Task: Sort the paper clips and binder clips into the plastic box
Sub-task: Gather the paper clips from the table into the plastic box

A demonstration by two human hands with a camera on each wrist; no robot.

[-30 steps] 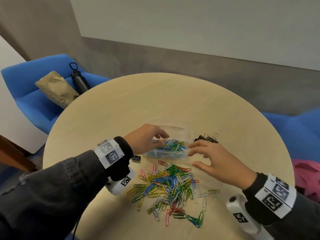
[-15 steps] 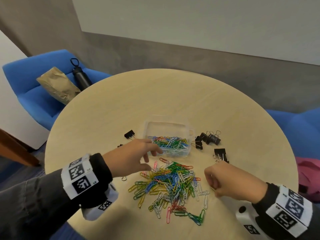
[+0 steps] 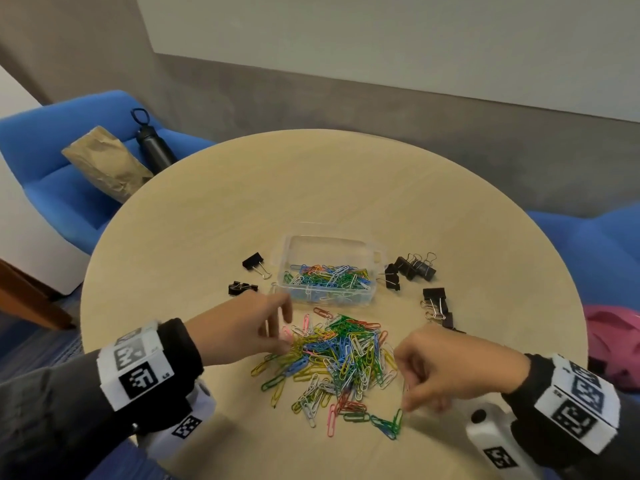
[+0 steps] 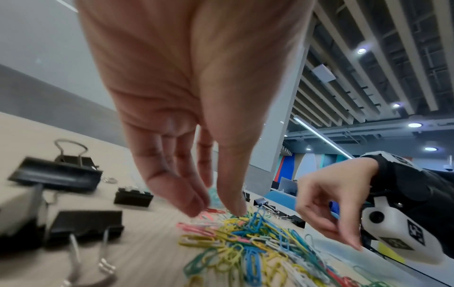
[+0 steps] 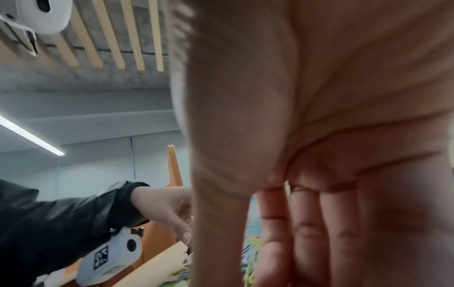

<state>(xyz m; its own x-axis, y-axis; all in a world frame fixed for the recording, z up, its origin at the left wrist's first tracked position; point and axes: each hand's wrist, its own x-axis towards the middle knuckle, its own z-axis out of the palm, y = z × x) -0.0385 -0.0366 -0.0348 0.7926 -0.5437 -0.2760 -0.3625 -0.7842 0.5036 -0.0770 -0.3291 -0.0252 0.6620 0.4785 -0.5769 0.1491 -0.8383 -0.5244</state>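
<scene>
Gathering paper clips from the pile

Left hand (image 3: pixel 242 327) reached loose-fingered into the paper clips (image 3: pixel 332 362); right hand (image 3: pixel 446 368) pinched, its contents unclear. Next probably: carrying clips to the plastic box (image 3: pixel 329 271).

Clear glossy plastic box (image 3: pixel 332 244) on a matt pale wood-look table (image 3: pixel 311 188).

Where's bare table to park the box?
Free: the far half of the table beyond the plastic box, and its left edge. Crowded: binder clips flank the box; the paper clip pile fills the near middle between both hands.
</scene>
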